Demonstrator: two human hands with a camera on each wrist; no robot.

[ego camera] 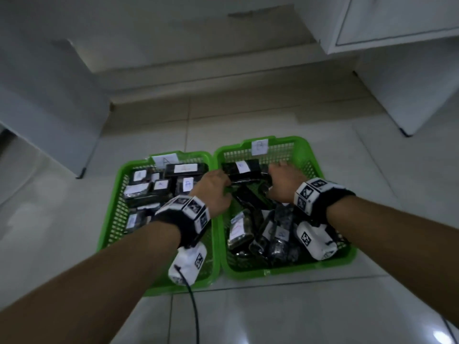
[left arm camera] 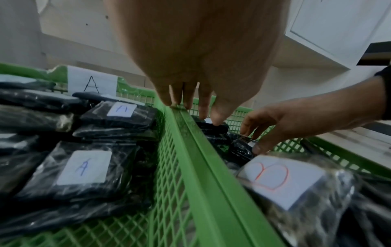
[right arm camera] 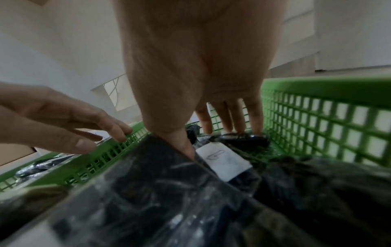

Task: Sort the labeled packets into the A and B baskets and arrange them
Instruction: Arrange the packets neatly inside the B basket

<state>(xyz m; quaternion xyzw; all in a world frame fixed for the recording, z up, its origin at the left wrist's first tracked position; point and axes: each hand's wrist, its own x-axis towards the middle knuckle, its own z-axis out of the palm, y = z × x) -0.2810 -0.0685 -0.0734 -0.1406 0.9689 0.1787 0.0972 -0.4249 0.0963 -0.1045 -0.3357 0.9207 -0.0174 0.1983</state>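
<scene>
Two green baskets stand side by side on the floor: basket A on the left and basket B on the right, each with a paper letter tag on its far wall. Black packets labeled A fill the left basket. Basket B holds a loose pile, including a packet with a red B. My left hand reaches across the shared rim, its straight fingers touching the end of a black labeled packet at the far end of basket B. My right hand is inside basket B with fingers spread on dark packets.
White cabinets stand at the left and right, with a low step behind the baskets. Pale floor tiles surround both baskets. A black cable hangs from my left wrist camera.
</scene>
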